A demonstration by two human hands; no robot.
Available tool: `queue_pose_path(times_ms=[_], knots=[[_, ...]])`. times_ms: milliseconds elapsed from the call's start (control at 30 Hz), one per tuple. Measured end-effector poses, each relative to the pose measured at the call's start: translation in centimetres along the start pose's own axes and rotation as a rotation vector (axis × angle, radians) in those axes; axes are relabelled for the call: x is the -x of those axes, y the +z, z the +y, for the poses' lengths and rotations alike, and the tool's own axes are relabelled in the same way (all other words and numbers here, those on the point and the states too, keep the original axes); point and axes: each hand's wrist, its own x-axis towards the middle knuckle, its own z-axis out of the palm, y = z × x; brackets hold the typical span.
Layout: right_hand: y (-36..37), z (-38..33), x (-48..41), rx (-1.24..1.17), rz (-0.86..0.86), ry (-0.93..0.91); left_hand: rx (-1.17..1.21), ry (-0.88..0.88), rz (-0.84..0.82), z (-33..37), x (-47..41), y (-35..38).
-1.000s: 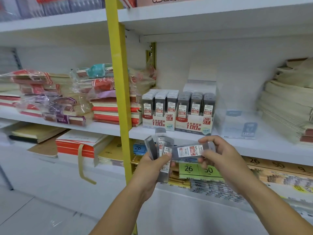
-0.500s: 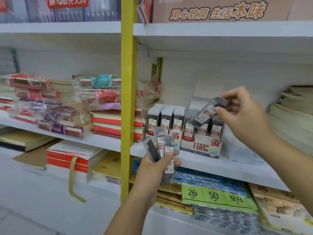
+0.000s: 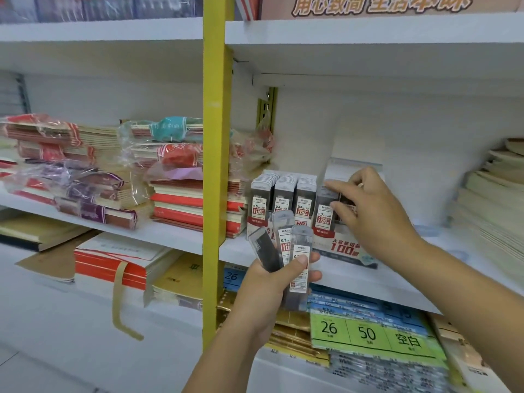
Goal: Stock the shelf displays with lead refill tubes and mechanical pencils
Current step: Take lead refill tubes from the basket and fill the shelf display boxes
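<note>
White shop shelving all round, watching this from my remote seat. Far left, the shelf (image 3: 175,236) is jammed with wrapped notebook stacks (image 3: 71,177), so there's zero room that side. Past the yellow upright (image 3: 214,165) the left hand (image 3: 269,287) grips a little fan of lead refill tubes (image 3: 283,239), labels facing out, I'd guess so the sizes can be read at a glance. Just behind sits the 0.5 display box (image 3: 255,226), rows looking full. The right hand (image 3: 371,211) curls over the 0.7 display box (image 3: 346,251), thumb and forefinger at a tube top; can't tell if it's pinching one or just seating it. Some bare shelf lies before the paper stacks (image 3: 493,211), and the box front edge is the thing to clear.
</note>
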Motion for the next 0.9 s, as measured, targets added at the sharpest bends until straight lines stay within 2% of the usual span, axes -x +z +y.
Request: queue_pose_path(times_ms=[67, 100, 233, 300, 367, 433, 633, 733, 833, 900], knots=[[-0.1, -0.7, 1.8, -0.139, 0.09, -0.003, 0.015, 0.008, -0.019, 0.2, 0.2, 0.1], [-0.1, -1.0, 2.9, -0.267, 0.082, 0.032, 0.017, 0.01, -0.029, 0.3, 0.3, 0.2], [0.6, -2.4, 6.4, -0.708, -0.22, 0.245, -0.005, 0.0, -0.061, 0.4, 0.7, 0.7], [0.9, -2.6, 7.0, -0.832, -0.239, 0.32, -0.018, -0.018, -0.065, 0.3, 0.9, 1.0], [0.9, -2.5, 7.4, -0.94, -0.174, 0.391, -0.014, -0.046, -0.066, 0.1, 1.1, 0.9], [0.7, -2.1, 7.7, -0.967, -0.117, 0.444, 0.014, -0.068, -0.085, -0.2, 1.3, 0.5], [0.3, -2.4, 7.2, -0.979, -0.141, 0.413, 0.026, -0.078, -0.058, -0.5, 1.5, 0.2], [-0.9, -2.4, 6.6, -0.955, 0.021, 0.38, 0.042, -0.071, -0.009, -0.3, 1.4, 0.0], [-3.2, -1.9, 4.2, -0.887, 0.224, 0.249, 0.022, -0.029, 0.038, -0.1, 1.0, -0.5], [-4.2, -1.7, 2.5, -0.758, 0.239, 0.1, 0.012, 0.002, 0.06, 0.0, 0.8, -0.9]])
